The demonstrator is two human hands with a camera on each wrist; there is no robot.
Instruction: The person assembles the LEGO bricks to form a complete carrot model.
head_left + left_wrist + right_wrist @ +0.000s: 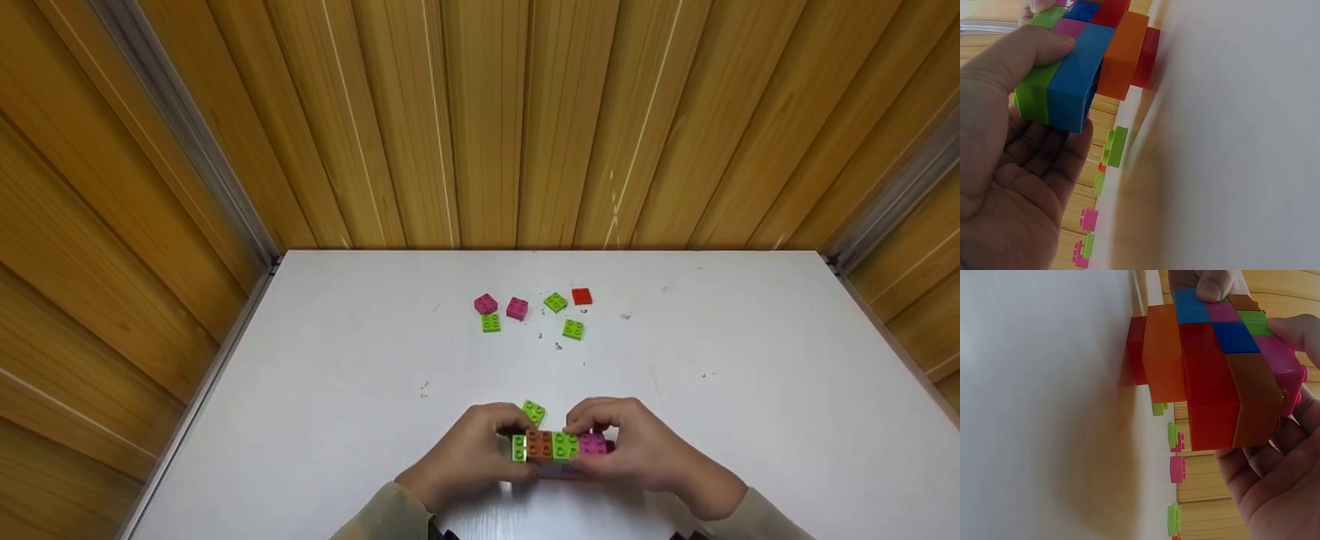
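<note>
Both hands hold one block of joined toy bricks [564,445] near the table's front edge. Its studded top row runs lime green, brown, lime green and pink. Below come blue, red, pink and brown bricks, then an orange brick [1123,56] and a dark red brick [1136,349] at the bottom. My left hand [487,444] grips the left end, its thumb across the near side and fingers behind. The right end is held by my right hand [641,446], thumb on the near side. Just beyond the block lies a loose lime green brick [533,411].
Farther back on the white table [360,360] lie two pink bricks [517,308], several lime green bricks [573,329] and a flat red brick [581,296]. A wood-patterned wall [487,135] rises behind the table's far edge.
</note>
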